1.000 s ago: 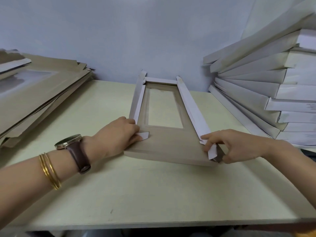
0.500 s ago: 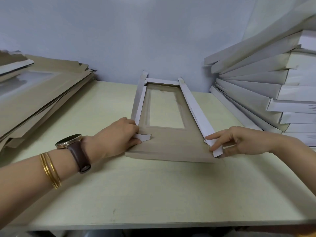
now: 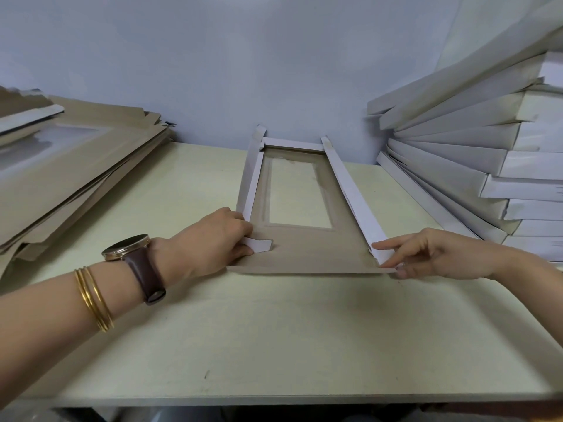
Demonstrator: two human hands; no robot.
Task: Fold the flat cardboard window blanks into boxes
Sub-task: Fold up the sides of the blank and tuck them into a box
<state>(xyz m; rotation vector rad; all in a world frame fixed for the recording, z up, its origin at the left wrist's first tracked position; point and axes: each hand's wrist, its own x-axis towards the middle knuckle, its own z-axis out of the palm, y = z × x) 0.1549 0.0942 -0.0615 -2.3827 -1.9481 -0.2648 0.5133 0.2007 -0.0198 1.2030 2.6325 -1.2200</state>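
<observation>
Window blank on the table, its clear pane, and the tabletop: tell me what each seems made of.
Window blank: thin cardboard, matte brown face, white reverse on the folded-up side flaps. Pane: probably clear plastic film; the surface beneath shows through with hazy edges. Table: smooth pale board, likely laminate; slight sheen, no grain.

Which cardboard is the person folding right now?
Look at the pale table, between the pile of flat brown blanks on the left and the stack of folded white boxes on the right. The half-folded blank lies alone in the middle, the left hand and right hand at its near corners. Only it has side flaps standing up.
</observation>
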